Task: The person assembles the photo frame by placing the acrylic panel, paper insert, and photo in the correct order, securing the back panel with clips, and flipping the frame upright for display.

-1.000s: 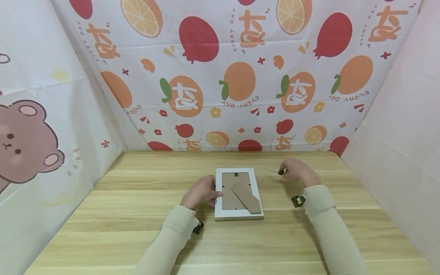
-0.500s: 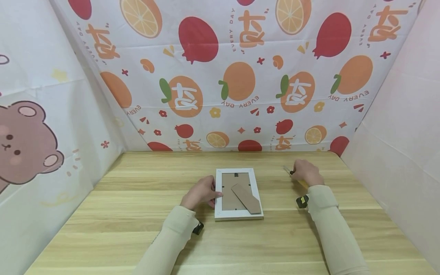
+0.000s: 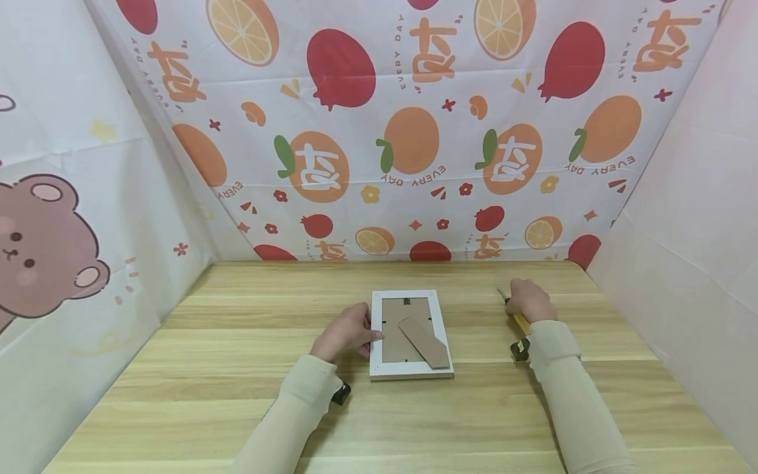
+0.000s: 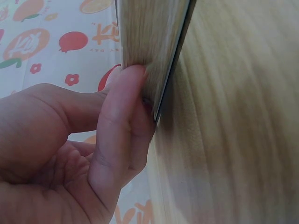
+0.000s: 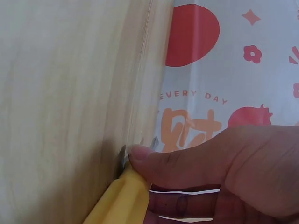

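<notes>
In the head view a white picture frame [image 3: 407,369] lies back side up on the table, its brown backing board [image 3: 391,345] and slanted stand leg [image 3: 428,345] showing. My left hand [image 3: 348,332] pinches its left edge, thumb on top. Seen from the left wrist, curled fingers [image 4: 117,121] press against the frame's side [image 4: 145,42]. Off to the right, my right hand [image 3: 529,301] holds a yellow-handled tool [image 3: 520,322] with a dark collar and a metal tip. The right wrist view shows my thumb on its yellow handle [image 5: 124,198], low over the table; its exact kind is unclear.
The wooden table [image 3: 237,395] runs back to a fruit-printed cloth [image 3: 379,164]. White cloth walls stand on both sides, the left one [image 3: 136,250] with a bear print. A dark wrist camera [image 3: 519,350] sits below my right hand.
My right hand has moved to the right, away from the frame, with the yellow-handled tool, whose tip now points up and left. The left hand and the frame stay put.
</notes>
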A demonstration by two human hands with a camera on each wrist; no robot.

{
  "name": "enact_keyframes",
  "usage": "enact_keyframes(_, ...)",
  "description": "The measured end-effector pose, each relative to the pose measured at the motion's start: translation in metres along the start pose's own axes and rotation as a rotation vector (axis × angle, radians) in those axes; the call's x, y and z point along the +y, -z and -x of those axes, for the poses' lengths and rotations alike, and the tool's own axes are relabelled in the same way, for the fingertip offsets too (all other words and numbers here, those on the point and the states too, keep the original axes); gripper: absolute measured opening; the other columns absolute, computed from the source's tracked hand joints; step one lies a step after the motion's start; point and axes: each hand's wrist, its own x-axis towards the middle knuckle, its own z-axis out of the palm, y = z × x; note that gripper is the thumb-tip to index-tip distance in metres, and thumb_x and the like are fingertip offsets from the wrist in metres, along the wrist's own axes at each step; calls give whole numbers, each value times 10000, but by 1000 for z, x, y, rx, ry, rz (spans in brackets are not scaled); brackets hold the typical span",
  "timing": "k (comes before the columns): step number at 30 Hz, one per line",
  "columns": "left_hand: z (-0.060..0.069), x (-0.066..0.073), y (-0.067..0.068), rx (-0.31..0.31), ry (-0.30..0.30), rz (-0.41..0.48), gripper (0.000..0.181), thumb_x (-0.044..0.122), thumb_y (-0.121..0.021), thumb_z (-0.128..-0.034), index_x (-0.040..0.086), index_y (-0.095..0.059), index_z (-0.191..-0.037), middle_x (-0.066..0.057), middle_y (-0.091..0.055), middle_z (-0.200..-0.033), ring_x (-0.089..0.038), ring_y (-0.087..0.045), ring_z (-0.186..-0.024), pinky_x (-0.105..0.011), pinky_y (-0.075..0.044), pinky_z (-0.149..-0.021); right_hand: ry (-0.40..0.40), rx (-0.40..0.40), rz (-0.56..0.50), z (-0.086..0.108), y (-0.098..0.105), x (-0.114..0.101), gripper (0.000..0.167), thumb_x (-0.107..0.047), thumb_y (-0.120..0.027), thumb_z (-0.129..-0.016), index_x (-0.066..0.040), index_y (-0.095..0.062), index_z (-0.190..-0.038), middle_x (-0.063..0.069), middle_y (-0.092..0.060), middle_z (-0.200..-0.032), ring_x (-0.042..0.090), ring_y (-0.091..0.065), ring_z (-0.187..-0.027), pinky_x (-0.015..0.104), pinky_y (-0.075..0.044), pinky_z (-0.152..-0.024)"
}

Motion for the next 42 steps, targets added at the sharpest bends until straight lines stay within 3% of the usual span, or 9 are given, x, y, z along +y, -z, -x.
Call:
enact_keyframes(9,0,1,1,7,4,4,246,53,-744,-938,-32,-543,-1051,-148,-645,-897,-213,-702,-627,-313,-631,-574,-11,-18,18,0,1,-2,113,-48,-659,-825,-14,-554,-852,150,-571,-814,274,-518,-716,355,-445,-594)
enact_keyframes(17,-1,2,1,-4,-2,7,247,49,-733,-945,-43,-544,-1074,-154,-648,-909,-220,-700,-655,-309,-634,-582,-38,-30,-14,6,10,-8,127,-95,-667,-867,-9,-575,-869,110,-539,-766,232,-508,-686,304,-422,-568)
enact_keyframes(22,-2,2,2,-7,-5,1,259,60,-736,-947,-44,-540,-1081,-156,-646,-918,-219,-704,-651,-309,-634,-582,17,10,-5,9,20,-24,183,-162,-661,-945,0,-601,-884,115,-557,-788,243,-515,-719,338,-434,-616)
enact_keyframes(26,-3,1,3,-5,4,-14,258,72,-740,-947,-35,-540,-1070,-152,-648,-912,-218,-705,-637,-306,-631,-576,108,-13,-23,13,22,-46,302,-234,-662,-979,47,-649,-1088,208,-682,-1049,304,-624,-883,433,-552,-755)
enact_keyframes(29,-2,0,4,-3,9,-8,250,71,-738,-948,-32,-542,-1063,-150,-648,-908,-219,-702,-636,-307,-631,-577,177,-73,-60,17,18,-67,412,-279,-659,-995,33,-637,-1262,223,-674,-1250,297,-651,-974,437,-579,-818)
enact_keyframes(32,0,1,3,-2,2,-3,250,64,-738,-946,-39,-546,-1067,-155,-651,-913,-220,-706,-644,-310,-634,-584,205,-143,-102,22,10,-86,429,-291,-662,-1000,1,-630,-1312,185,-670,-1257,233,-649,-864,352,-566,-722)
enact_keyframes(36,1,2,1,-1,0,-5,256,64,-743,-942,-40,-550,-1075,-150,-654,-913,-217,-705,-645,-312,-634,-587,255,-178,-103,25,-2,-102,410,-262,-684,-985,7,-644,-1292,164,-679,-1224,169,-632,-771,291,-552,-664)
enact_keyframes(42,2,0,1,2,-1,-19,254,71,-751,-937,-31,-555,-1062,-143,-654,-905,-211,-699,-632,-308,-630,-584,295,-206,-129,27,-13,-114,508,-202,-734,-959,22,-568,-1384,203,-694,-1226,204,-684,-900,317,-606,-755)
